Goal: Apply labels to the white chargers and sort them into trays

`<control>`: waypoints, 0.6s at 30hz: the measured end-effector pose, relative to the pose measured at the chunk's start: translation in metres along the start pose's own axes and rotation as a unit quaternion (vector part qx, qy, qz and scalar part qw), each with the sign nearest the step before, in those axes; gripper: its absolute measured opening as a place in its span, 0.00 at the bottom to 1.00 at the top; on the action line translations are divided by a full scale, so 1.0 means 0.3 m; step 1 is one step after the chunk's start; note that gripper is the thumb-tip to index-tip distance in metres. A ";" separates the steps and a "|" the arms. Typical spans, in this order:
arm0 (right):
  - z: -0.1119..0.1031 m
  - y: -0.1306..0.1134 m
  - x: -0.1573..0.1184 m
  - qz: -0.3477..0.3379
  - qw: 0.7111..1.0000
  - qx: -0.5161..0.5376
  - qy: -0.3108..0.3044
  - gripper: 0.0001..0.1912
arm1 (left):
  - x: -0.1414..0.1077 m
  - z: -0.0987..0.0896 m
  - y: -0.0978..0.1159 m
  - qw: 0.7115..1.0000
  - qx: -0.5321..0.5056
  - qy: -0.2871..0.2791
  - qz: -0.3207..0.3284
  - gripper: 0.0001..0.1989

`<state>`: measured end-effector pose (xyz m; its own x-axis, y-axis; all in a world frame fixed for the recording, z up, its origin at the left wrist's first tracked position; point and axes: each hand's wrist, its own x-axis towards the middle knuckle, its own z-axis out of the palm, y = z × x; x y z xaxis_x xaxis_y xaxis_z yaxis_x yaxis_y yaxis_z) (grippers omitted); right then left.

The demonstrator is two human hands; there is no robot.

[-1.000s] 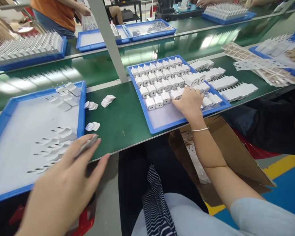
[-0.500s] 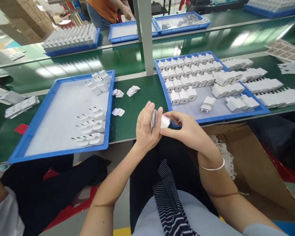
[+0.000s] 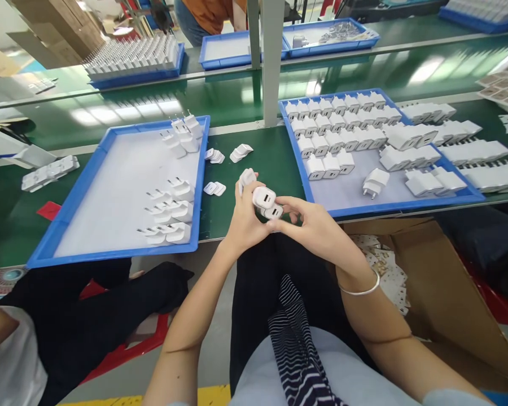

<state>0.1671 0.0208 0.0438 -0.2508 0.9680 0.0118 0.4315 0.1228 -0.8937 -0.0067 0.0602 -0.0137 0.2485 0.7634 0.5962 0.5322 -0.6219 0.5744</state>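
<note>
My left hand (image 3: 248, 221) is closed round white plug adapters; the port face of one white adapter (image 3: 264, 197) points up at me, and another white piece (image 3: 247, 177) shows between its fingers. Just below that face is a second adapter (image 3: 274, 211), pinched at its right side by my right hand (image 3: 302, 217). The two hands meet over the front edge of the green table (image 3: 275, 169). To the left lies a blue tray (image 3: 198, 214) with a few rows of white adapters; to the right, another blue tray (image 3: 359, 211) bears many upright ones.
Small piles of white caps (image 3: 215, 188) lie beside the left tray. A white post (image 3: 272, 67) rises behind my hands. More adapters (image 3: 476, 151) line the table at right. An open cardboard box (image 3: 440, 270) is below the right side. Another person's legs (image 3: 110, 293) are at lower left.
My hands have turned the adapters so that two port faces now show. The left hand's fingers have curled from upright to wrapped around. The whole view has shifted slightly.
</note>
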 end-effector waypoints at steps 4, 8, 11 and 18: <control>0.026 0.012 0.005 -0.039 0.998 -0.027 0.037 0.17 | -0.012 -0.012 -0.013 0.988 -0.113 -0.015 -0.107 0.38; 0.053 0.037 0.013 -0.031 0.996 -0.023 0.085 0.10 | -0.016 -0.032 -0.011 0.980 -0.150 -0.035 -0.128 0.33; 0.062 0.057 0.023 -0.027 0.992 -0.030 0.123 0.09 | -0.017 -0.043 0.001 0.985 -0.136 0.012 -0.109 0.20; 0.068 0.050 0.023 -0.036 0.988 -0.032 0.145 0.08 | -0.044 -0.032 0.003 0.995 -0.074 0.048 -0.038 0.24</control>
<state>0.1542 0.0247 0.0214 -0.0286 0.9771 0.2109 0.4770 0.1988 -0.8561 -0.0172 0.0480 -0.0156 0.1302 0.7932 0.5948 0.4196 -0.5877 0.6918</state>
